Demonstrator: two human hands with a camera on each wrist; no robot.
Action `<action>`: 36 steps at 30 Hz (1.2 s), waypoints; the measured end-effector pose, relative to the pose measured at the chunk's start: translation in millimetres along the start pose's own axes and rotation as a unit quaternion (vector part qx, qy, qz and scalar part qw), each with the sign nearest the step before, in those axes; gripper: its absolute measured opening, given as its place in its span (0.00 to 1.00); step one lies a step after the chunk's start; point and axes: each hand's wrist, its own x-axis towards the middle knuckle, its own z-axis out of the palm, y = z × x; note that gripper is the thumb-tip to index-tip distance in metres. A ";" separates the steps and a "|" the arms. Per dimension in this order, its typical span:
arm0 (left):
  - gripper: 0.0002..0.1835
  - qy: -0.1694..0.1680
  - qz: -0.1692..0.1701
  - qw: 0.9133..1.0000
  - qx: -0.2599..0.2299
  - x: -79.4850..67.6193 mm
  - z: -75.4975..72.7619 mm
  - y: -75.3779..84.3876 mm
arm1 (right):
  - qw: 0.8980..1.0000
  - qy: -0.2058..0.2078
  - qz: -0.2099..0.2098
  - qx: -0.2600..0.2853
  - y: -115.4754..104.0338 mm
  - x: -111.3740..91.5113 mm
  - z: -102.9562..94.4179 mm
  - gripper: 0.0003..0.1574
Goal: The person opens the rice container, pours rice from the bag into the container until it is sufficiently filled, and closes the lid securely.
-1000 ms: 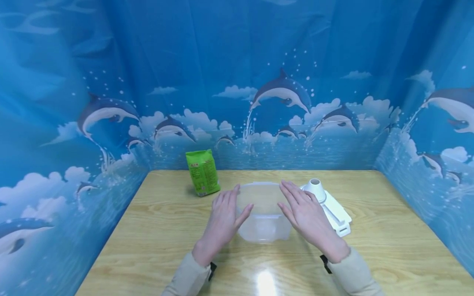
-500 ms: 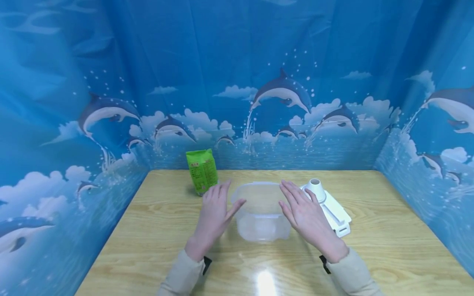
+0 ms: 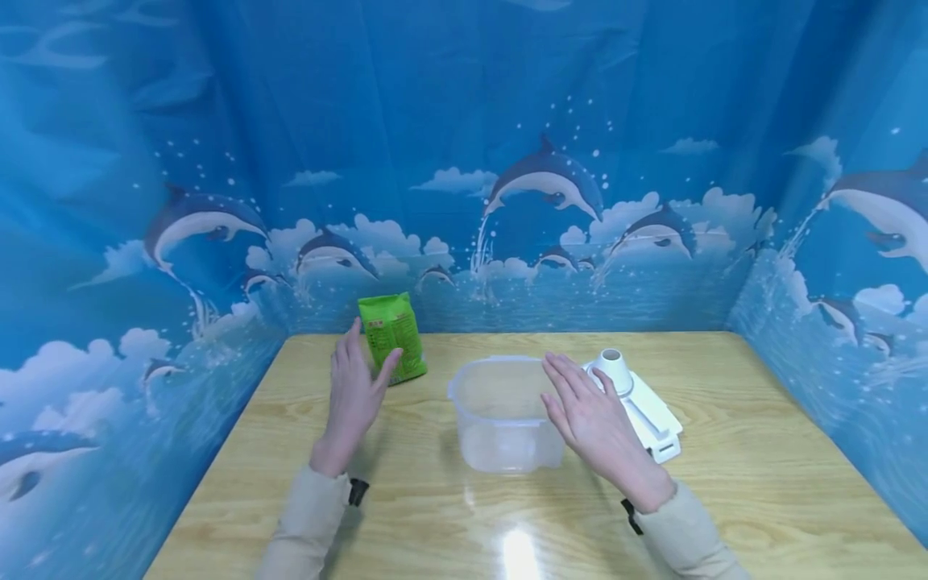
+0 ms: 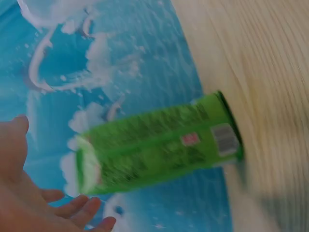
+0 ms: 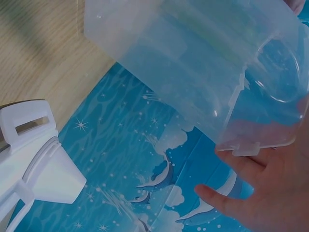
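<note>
A green printed packet [image 3: 394,338] stands upright at the back left of the table. My left hand [image 3: 351,395] is in the air in front of it and to its left, fingers extended and thumb spread. In the left wrist view a gap separates the thumb from the packet [image 4: 159,145]; the fingertips lie near its top corner. A clear plastic container [image 3: 511,443], uncovered, sits mid-table. My right hand [image 3: 598,423] is at its right side with straight fingers. In the right wrist view those fingers are close to the container's rim [image 5: 241,82]; whether they touch it I cannot tell.
Right of the container, partly behind my right hand, lies a flat white plastic piece [image 3: 656,419] with a white cone [image 3: 613,370] on its far end. A blue dolphin-print curtain [image 3: 464,161] hangs along the back and both sides of the wooden table [image 3: 783,467].
My left hand has moved left, from the container's left side to the front of the green packet. The right hand stays beside the container. The head view shifts slightly.
</note>
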 end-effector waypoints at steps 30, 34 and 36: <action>0.39 -0.161 -0.113 0.964 -0.180 58.1 36.1 -71.1 | 1.000 0.023 -0.002 -0.004 -1.3 -0.3 2.4 0.34; 0.39 -0.163 -0.105 0.966 -0.173 58.6 36.7 -71.1 | 1.000 0.017 0.001 -0.004 -1.2 -0.6 1.9 0.34; 0.39 -0.166 -0.105 0.966 -0.171 58.7 37.3 -71.0 | 1.000 0.014 0.002 -0.003 -1.2 -0.7 1.7 0.34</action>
